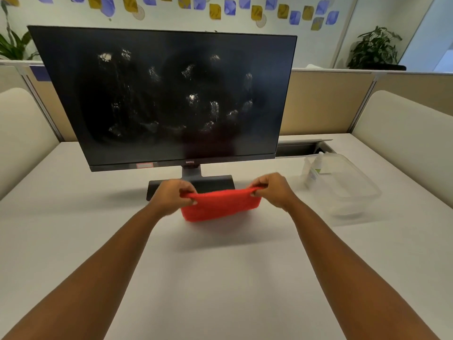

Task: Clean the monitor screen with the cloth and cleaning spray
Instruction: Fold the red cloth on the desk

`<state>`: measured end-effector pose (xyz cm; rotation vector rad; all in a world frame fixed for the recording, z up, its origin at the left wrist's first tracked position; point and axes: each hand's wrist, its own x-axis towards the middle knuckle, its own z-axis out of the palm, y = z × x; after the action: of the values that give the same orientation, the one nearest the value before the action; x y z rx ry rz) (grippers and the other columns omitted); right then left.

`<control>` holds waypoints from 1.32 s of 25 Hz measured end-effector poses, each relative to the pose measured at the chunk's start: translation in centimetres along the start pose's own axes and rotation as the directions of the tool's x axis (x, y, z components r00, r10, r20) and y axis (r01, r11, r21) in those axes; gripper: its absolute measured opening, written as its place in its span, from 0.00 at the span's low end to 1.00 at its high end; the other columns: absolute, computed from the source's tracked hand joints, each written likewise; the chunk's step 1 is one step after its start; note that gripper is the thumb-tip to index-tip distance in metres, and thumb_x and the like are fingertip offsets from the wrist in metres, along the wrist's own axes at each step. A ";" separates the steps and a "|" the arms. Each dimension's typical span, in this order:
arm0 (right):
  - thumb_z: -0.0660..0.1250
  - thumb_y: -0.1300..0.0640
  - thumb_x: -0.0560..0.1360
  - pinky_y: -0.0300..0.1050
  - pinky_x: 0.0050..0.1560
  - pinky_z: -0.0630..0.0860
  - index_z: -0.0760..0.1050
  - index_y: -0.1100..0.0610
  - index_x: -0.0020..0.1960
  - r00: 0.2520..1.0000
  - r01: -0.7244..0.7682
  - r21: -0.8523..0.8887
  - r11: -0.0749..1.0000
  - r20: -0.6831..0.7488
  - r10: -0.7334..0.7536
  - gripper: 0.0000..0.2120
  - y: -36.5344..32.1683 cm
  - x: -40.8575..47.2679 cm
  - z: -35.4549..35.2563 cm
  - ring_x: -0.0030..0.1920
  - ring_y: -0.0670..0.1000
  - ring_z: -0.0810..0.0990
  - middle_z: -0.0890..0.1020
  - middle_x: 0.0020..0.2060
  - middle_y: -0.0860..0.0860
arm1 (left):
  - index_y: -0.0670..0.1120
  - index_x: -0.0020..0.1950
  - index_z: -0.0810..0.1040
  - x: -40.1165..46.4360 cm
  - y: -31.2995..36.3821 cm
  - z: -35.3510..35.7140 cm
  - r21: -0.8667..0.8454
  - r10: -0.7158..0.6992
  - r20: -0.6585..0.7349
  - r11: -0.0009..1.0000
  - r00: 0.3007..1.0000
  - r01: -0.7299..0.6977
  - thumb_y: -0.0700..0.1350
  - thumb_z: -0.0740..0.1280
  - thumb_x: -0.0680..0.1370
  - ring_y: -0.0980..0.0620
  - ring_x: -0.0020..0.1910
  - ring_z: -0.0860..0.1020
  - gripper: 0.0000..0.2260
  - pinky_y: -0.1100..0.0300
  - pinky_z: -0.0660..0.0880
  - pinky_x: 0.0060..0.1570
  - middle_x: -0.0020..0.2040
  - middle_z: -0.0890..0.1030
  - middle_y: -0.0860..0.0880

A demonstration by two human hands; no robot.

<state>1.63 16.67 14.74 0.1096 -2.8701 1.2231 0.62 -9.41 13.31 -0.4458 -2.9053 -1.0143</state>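
A dark monitor stands on the white desk, its screen dotted with several whitish smudges. In front of its base I hold a folded red cloth stretched between both hands, just above the desk. My left hand pinches the cloth's upper left corner and my right hand pinches its upper right corner. A small white spray bottle with a green label leans inside a clear plastic container to the right of the monitor.
The white desk stretches toward me. Beige partition panels rise behind and at both sides. A cable slot opens in the desk behind the container. Potted plants stand beyond the partition.
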 end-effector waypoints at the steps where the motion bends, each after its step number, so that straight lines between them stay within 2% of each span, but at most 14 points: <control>1: 0.70 0.69 0.68 0.41 0.50 0.75 0.81 0.63 0.50 0.997 -0.027 0.001 1.000 0.071 0.027 0.11 0.9 -0.8 0.3 0.47 0.54 0.81 0.84 0.46 0.58 | 0.43 0.44 0.82 -0.8 -0.2 0.8 0.010 -0.009 0.096 1.000 0.995 0.009 0.39 0.74 0.67 0.52 0.41 0.76 0.07 0.58 0.75 0.45 0.43 0.81 0.46; 3: 0.71 0.70 0.67 0.42 0.51 0.76 0.82 0.62 0.49 0.963 -0.089 0.022 0.996 0.256 0.080 0.12 2.4 -2.0 0.8 0.43 0.51 0.81 0.84 0.44 0.58 | 0.43 0.46 0.82 -2.1 -0.6 2.1 0.029 -0.048 0.321 0.999 0.946 0.041 0.40 0.75 0.66 0.54 0.42 0.75 0.10 0.66 0.73 0.42 0.44 0.80 0.48; 4: 0.71 0.70 0.66 0.44 0.51 0.76 0.82 0.62 0.49 0.919 -0.121 0.007 0.993 0.378 0.109 0.13 2.9 -2.4 0.8 0.41 0.49 0.80 0.84 0.43 0.57 | 0.44 0.48 0.82 -2.5 -0.8 2.4 0.064 -0.075 0.462 0.997 0.884 0.050 0.41 0.75 0.66 0.55 0.44 0.75 0.12 0.68 0.72 0.42 0.45 0.79 0.50; 6: 0.73 0.66 0.66 0.43 0.50 0.75 0.82 0.58 0.51 0.778 -0.160 -0.099 0.982 0.600 0.187 0.14 3.5 -2.6 0.2 0.44 0.46 0.78 0.83 0.42 0.53 | 0.48 0.52 0.81 -2.7 -1.1 2.1 0.099 -0.139 0.675 0.990 0.725 0.098 0.45 0.76 0.65 0.55 0.50 0.76 0.16 0.65 0.74 0.51 0.49 0.80 0.52; 7: 0.74 0.62 0.67 0.41 0.50 0.74 0.82 0.55 0.52 0.730 -0.191 -0.128 0.973 0.644 0.228 0.14 3.6 -2.6 -0.1 0.48 0.46 0.78 0.83 0.43 0.49 | 0.49 0.53 0.81 -2.4 -1.1 1.8 0.053 -0.151 0.684 0.986 0.714 0.158 0.46 0.75 0.66 0.54 0.53 0.76 0.16 0.61 0.73 0.56 0.52 0.80 0.52; 8: 0.74 0.57 0.68 0.41 0.48 0.74 0.81 0.53 0.51 0.732 -0.236 -0.110 0.966 0.634 0.251 0.12 3.6 -2.5 -0.1 0.51 0.47 0.78 0.83 0.45 0.48 | 0.49 0.55 0.80 -2.1 -1.1 1.7 -0.031 -0.147 0.614 0.977 0.775 0.210 0.48 0.74 0.68 0.53 0.55 0.76 0.16 0.57 0.72 0.60 0.55 0.80 0.51; 9: 0.73 0.54 0.69 0.42 0.48 0.75 0.82 0.54 0.51 0.791 -0.272 -0.048 0.961 0.557 0.251 0.11 3.6 -2.4 0.4 0.52 0.49 0.79 0.83 0.48 0.50 | 0.47 0.57 0.79 -1.8 -1.0 1.9 -0.116 -0.153 0.465 0.966 0.872 0.231 0.48 0.71 0.71 0.51 0.57 0.75 0.15 0.55 0.70 0.61 0.57 0.79 0.50; 10: 0.71 0.53 0.70 0.44 0.50 0.75 0.82 0.56 0.50 0.879 -0.283 0.028 0.959 0.408 0.248 0.10 3.5 -2.3 1.3 0.53 0.51 0.79 0.83 0.50 0.52 | 0.46 0.59 0.77 -1.5 -0.8 2.7 -0.158 -0.166 0.258 0.965 0.952 0.211 0.48 0.67 0.74 0.49 0.59 0.75 0.14 0.53 0.69 0.61 0.59 0.79 0.48; 12: 0.66 0.57 0.74 0.44 0.59 0.72 0.81 0.58 0.53 0.978 -0.207 0.045 0.977 0.034 0.205 0.10 3.2 -2.4 4.4 0.58 0.53 0.78 0.82 0.54 0.54 | 0.44 0.64 0.72 -1.8 -0.1 5.4 -0.069 -0.161 -0.044 0.985 0.986 0.158 0.46 0.61 0.78 0.45 0.64 0.72 0.15 0.52 0.66 0.64 0.64 0.75 0.43; 14: 0.60 0.57 0.77 0.43 0.68 0.63 0.73 0.57 0.64 0.991 -0.123 -0.119 0.985 -0.057 0.117 0.16 3.3 -3.1 8.2 0.68 0.53 0.69 0.75 0.65 0.54 | 0.44 0.71 0.61 -3.0 0.3 9.2 0.092 -0.117 -0.014 0.989 0.993 0.118 0.47 0.56 0.79 0.45 0.72 0.60 0.21 0.49 0.56 0.70 0.73 0.64 0.43; 16: 0.54 0.51 0.79 0.48 0.74 0.49 0.57 0.56 0.73 0.993 -0.048 -0.313 0.949 0.085 0.078 0.24 4.2 -3.9 11.0 0.75 0.53 0.52 0.59 0.74 0.53 | 0.46 0.74 0.48 -4.6 0.1 12.7 0.235 -0.117 0.104 0.968 0.988 0.090 0.52 0.51 0.80 0.49 0.76 0.45 0.25 0.47 0.41 0.72 0.77 0.49 0.46; 19: 0.48 0.40 0.78 0.54 0.73 0.37 0.42 0.52 0.75 0.991 -0.002 -0.521 0.854 0.114 0.072 0.31 6.2 -4.9 12.8 0.76 0.52 0.41 0.45 0.76 0.52 | 0.49 0.74 0.39 -6.0 -1.4 15.0 0.326 -0.120 0.059 0.941 0.991 0.094 0.58 0.46 0.79 0.50 0.74 0.38 0.28 0.49 0.32 0.70 0.77 0.42 0.48; 24: 0.46 0.37 0.77 0.54 0.73 0.36 0.41 0.51 0.75 0.997 -0.008 -0.522 0.853 0.066 0.050 0.33 7.2 -4.3 13.2 0.75 0.51 0.40 0.45 0.76 0.51 | 0.49 0.73 0.38 -5.4 -2.1 15.2 0.378 -0.086 0.006 0.922 0.996 0.077 0.60 0.46 0.78 0.51 0.70 0.32 0.30 0.49 0.29 0.68 0.76 0.41 0.48; 33: 0.48 0.38 0.77 0.55 0.73 0.37 0.42 0.50 0.75 0.995 0.007 -0.499 0.866 0.092 0.045 0.32 7.4 -2.9 12.8 0.76 0.51 0.41 0.46 0.76 0.51 | 0.48 0.73 0.37 -4.5 -1.6 15.0 0.427 -0.143 0.041 0.897 0.989 0.112 0.61 0.41 0.77 0.47 0.74 0.37 0.30 0.47 0.32 0.70 0.76 0.40 0.47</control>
<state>4.09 12.67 0.41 0.1339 -3.1705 0.4452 5.38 -2.57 -0.02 -0.2728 -3.1263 -0.3496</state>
